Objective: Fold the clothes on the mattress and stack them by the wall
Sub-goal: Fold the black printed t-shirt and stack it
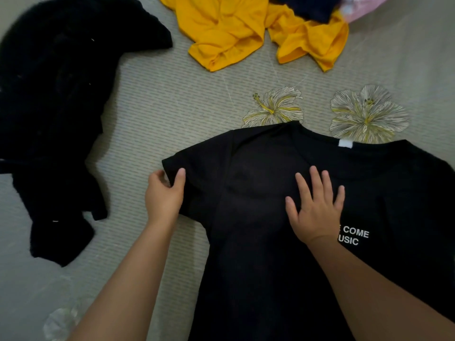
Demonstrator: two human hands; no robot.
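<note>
A black T-shirt (258, 242) with white lettering lies spread flat on the grey striped mattress (160, 107), collar and white label pointing away from me. My left hand (163, 195) pinches the hem of its left sleeve between thumb and fingers. My right hand (315, 207) presses flat on the chest with fingers spread, just left of the lettering.
A crumpled black garment (56, 107) lies at the left. Yellow clothes (246, 28) are heaped at the top, with a dark navy piece (312, 6) and something pink (362, 6) beyond them. Flower prints mark the mattress above the collar.
</note>
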